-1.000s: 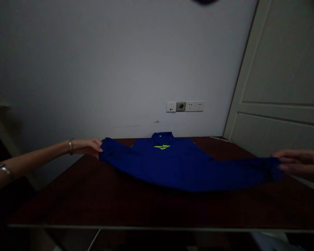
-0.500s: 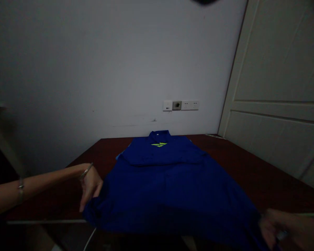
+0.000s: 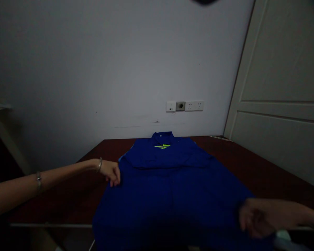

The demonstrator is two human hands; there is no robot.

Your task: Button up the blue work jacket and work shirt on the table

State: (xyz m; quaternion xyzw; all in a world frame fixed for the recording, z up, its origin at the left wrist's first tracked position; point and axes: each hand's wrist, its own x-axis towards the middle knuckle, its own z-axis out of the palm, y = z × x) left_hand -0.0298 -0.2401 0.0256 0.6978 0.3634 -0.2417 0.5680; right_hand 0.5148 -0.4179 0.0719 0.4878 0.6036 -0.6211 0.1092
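Observation:
A dark blue collared shirt (image 3: 172, 188) lies lengthwise on the table, its collar by the wall and its lower part reaching past the near edge. Below the collar shows a yellow-green patch (image 3: 162, 146), and a fold runs across the chest. My left hand (image 3: 113, 173), a bracelet at its wrist, is closed on the shirt's left side edge about halfway down. Lower, at the right side edge, my right hand (image 3: 255, 218) has curled fingers against the cloth; it is somewhat blurred. The hem is hidden in darkness at the bottom.
The dark red-brown table (image 3: 94, 153) stands against a pale wall (image 3: 94, 69) with sockets (image 3: 194, 106) above it. A panelled white door (image 3: 282, 87) flanks the right side. A small pale object (image 3: 284, 235) is by the near right corner.
My left hand has gone from the lower left corner up along the shirt's side. My right hand has shifted up and left. The shirt's lower part now hangs nearer.

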